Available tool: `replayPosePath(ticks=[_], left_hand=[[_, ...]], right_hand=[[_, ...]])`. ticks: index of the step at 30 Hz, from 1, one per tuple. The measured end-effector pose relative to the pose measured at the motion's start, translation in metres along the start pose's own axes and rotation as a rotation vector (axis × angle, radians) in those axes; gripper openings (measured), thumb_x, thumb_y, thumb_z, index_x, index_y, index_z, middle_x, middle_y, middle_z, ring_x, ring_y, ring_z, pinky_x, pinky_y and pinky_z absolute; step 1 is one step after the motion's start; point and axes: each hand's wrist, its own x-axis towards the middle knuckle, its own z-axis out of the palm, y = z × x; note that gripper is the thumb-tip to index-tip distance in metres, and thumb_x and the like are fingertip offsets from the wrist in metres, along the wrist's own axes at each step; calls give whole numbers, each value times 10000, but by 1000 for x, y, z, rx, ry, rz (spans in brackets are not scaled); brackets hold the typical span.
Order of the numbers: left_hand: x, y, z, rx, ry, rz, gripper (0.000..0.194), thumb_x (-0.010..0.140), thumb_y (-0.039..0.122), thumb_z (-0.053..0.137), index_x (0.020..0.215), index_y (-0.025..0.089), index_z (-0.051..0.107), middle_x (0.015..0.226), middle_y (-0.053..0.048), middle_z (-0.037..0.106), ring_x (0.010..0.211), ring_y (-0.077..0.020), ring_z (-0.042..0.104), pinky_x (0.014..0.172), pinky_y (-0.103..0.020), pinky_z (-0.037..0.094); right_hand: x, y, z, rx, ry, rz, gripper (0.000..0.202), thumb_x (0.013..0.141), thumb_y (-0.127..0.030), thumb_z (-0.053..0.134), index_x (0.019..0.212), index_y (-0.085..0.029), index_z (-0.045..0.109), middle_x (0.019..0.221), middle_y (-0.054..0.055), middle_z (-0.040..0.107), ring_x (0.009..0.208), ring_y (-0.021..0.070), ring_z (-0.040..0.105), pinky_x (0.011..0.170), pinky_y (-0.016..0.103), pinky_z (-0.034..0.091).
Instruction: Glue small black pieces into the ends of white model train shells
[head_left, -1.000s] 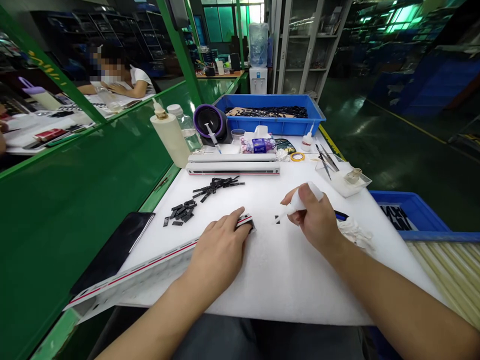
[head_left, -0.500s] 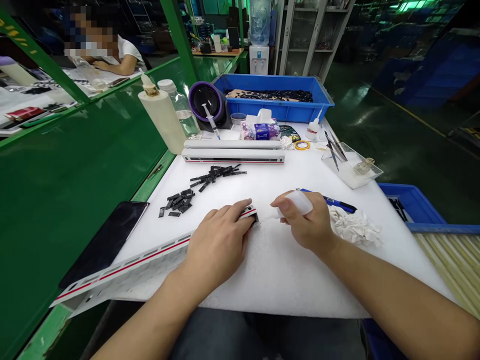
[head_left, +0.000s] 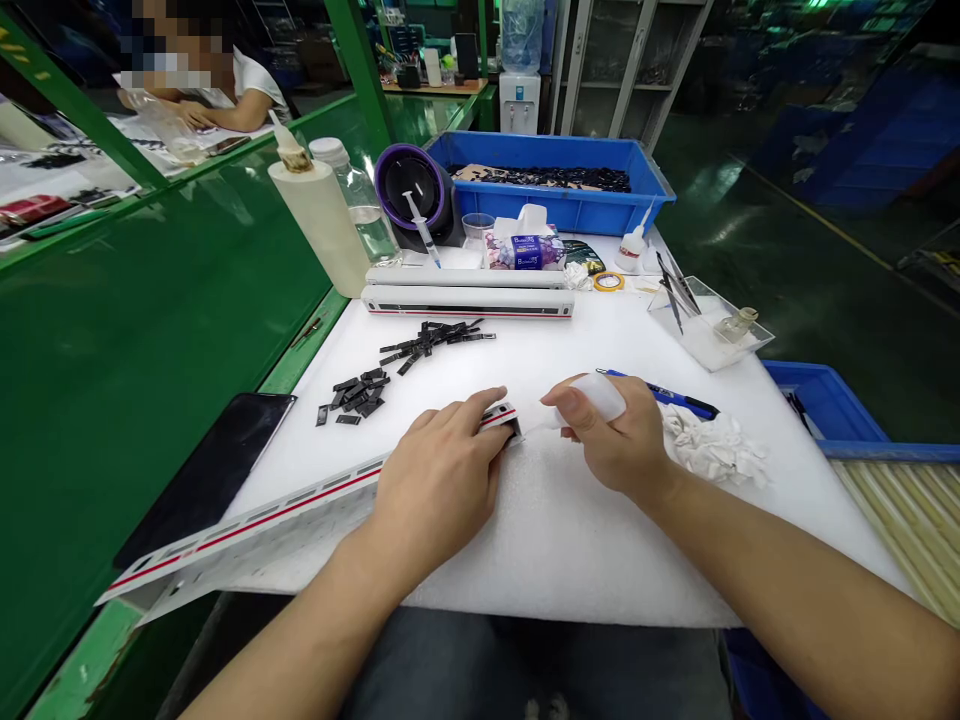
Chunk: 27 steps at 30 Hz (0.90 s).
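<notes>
My left hand [head_left: 442, 475] is closed round the right end of a long white model train car shell [head_left: 262, 517] with a red stripe and window openings. The shell lies tilted, its hollow side towards me, and runs down to the table's left front corner. My right hand [head_left: 615, 430] grips a white squeeze bottle [head_left: 600, 397] with a thin nozzle that points left, close to the shell's end. Whether the tip touches the shell I cannot tell. Small black window-like pieces [head_left: 360, 397] lie in two loose piles beyond my left hand.
Two white train shells [head_left: 469, 300] lie across the back, before a tissue box [head_left: 525, 250] and a blue bin [head_left: 555, 210]. A blue pen [head_left: 686, 400] and crumpled tissue [head_left: 712, 445] are beside my right hand. A dark phone [head_left: 210, 475] lies left; a person sits beyond the partition.
The view has tilted slightly, so the background sits a little higher. Both hands keep their grips, with the nozzle still near the shell's end.
</notes>
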Motion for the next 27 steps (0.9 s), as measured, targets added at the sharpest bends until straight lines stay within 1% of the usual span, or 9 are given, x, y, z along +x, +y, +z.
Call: replayPosePath(ticks=[17, 27], left_hand=[[0, 1, -2, 4, -8, -16, 305, 942, 265, 417, 1049, 243, 701, 1431, -32, 501, 1077, -257, 620, 878, -471, 515], [2, 2, -3, 0, -10, -18, 298, 932, 250, 424, 1046, 247, 699, 1421, -28, 510, 1093, -263, 615, 880, -467, 518]], right_hand=[[0, 2, -3, -25, 7, 82, 460, 894, -574, 531, 696, -179, 658, 547, -4, 565, 480, 108, 519, 469, 247, 427], [2, 1, -4, -36, 22, 79, 479, 883, -600, 527, 693, -181, 661, 536, -2, 556, 487, 116, 523, 472, 250, 415]])
